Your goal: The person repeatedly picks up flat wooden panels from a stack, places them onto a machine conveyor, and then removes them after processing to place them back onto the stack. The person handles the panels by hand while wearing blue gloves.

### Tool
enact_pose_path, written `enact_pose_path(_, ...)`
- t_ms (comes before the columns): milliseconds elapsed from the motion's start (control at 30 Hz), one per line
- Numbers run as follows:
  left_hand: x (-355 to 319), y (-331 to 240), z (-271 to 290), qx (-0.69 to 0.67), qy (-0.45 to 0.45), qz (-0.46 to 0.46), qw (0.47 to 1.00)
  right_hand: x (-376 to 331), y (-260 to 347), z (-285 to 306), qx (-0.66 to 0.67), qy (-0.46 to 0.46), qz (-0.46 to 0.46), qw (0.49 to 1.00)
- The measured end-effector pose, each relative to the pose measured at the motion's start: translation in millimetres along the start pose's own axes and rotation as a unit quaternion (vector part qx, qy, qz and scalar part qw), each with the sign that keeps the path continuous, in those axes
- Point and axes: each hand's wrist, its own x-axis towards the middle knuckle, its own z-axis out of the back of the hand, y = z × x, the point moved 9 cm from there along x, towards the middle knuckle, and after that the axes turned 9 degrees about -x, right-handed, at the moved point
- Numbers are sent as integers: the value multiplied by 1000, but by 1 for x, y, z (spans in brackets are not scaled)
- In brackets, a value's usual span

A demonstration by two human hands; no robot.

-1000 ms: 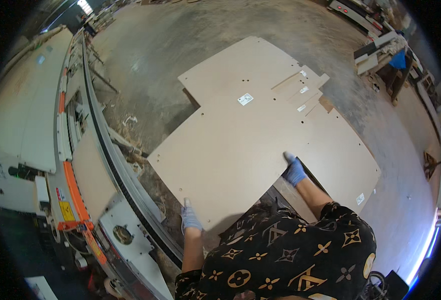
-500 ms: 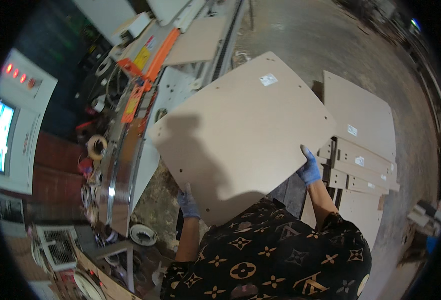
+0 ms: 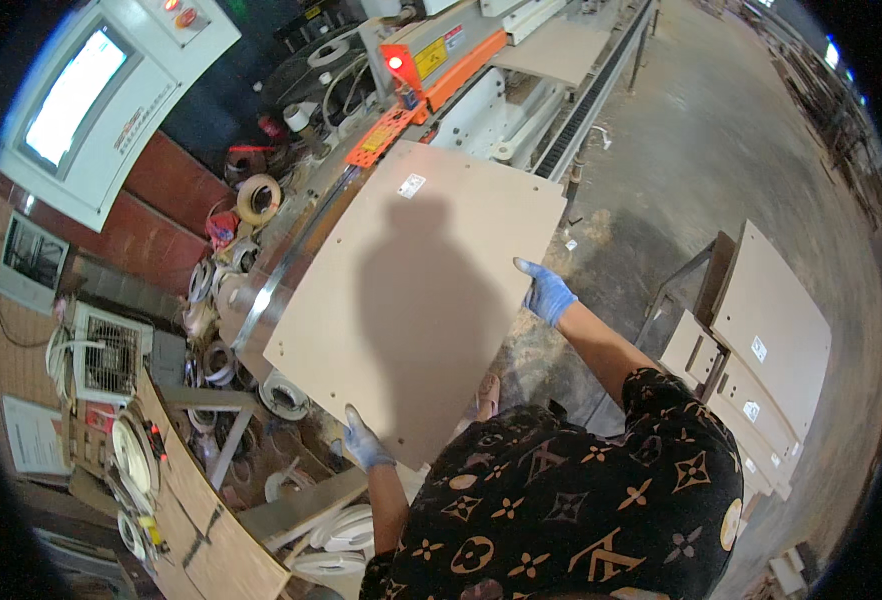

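Shirt: A person in a black shirt (image 3: 561, 490) with gold and grey motifs stands over the work, arms reaching forward.
Left hand: In a blue-grey glove, the left hand (image 3: 369, 443) grips the panel's near edge, thumb on top, the fingers mostly hidden.
Right hand: Gloved in blue, the right hand (image 3: 549, 293) grips the right edge, thumb laid over the face.
Panel: The beige panel (image 3: 316, 290) is held between both hands in front of the body, small dark holes near its edges and a white label (image 3: 412, 186) toward its far end. A broad shadow falls across it.
Foot: Part of a foot (image 3: 488, 395) shows beside the panel's right edge, below it.
Worktop: At lower left, a wooden worktop (image 3: 246, 562) bears a pale roll (image 3: 133, 455) at its far end.
Stack: To the right, well apart from the hands, more beige boards (image 3: 776, 300) lie overlapping, several with white labels.
Machine: Beyond the panel runs a machine (image 3: 471, 120) with an orange guard (image 3: 469, 72), a lit red lamp (image 3: 394, 63) and a dark track (image 3: 586, 110). The panel's far end overlaps it in view; whether they touch cannot be told.
Cabinet: At upper left stands a white cabinet (image 3: 166, 120) with a bright screen (image 3: 76, 95).
Floor: Grey floor (image 3: 731, 130) stretches away at upper right.
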Motion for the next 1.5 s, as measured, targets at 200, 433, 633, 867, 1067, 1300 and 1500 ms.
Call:
enact_pose_path(200, 68, 13, 5, -98, 79, 8, 992, 17, -18, -23, -136, -24, -29, 990)
enact_pose_path(433, 141, 7, 17, -149, 89, 114, 978, 12, -37, -30, -258, -34, -100, 960)
enact_pose_path(633, 137, 1, 5, -142, 64, 102, 983, 20, -26, -38, -191, -45, -66, 978)
enact_pose_path(867, 147, 14, -3, -167, 89, 140, 972, 20, -19, -35, -132, -104, -61, 984)
enact_pose_path(1067, 147, 15, -19, -146, 82, 143, 975, 25, -6, -41, -114, -67, -25, 991)
enact_pose_path(1300, 142, 19, -67, -95, 125, 173, 972, 32, 37, -32, -142, -107, 41, 983)
enact_pose_path(1500, 126, 30, -129, -56, 145, 257, 954, 58, 71, -17, -168, -109, 32, 979)
